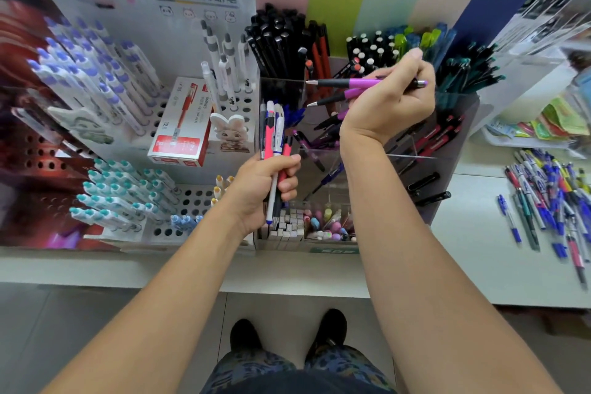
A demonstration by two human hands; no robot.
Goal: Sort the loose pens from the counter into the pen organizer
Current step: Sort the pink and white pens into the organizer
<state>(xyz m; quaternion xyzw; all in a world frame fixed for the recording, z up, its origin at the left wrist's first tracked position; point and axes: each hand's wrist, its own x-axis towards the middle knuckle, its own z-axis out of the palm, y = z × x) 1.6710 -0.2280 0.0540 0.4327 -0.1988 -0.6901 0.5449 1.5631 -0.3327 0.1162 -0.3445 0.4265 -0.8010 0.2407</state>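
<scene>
Left hand point(265, 182) curled around an upright bundle of pink, white and dark pens point(273, 150), held in front of the clear acrylic multi-compartment pen organizer point(412, 150). Right hand point(388, 99) raised above the organizer's middle compartments, fingers closed on two purple-and-black pens point(355, 88), tips pointing left. Heap of loose blue, red and grey pens point(550, 198) spread on the white counter point(473, 249) at far right, well apart from both hands. White-and-red pen box point(180, 125) leaning in the perforated display to the left.
</scene>
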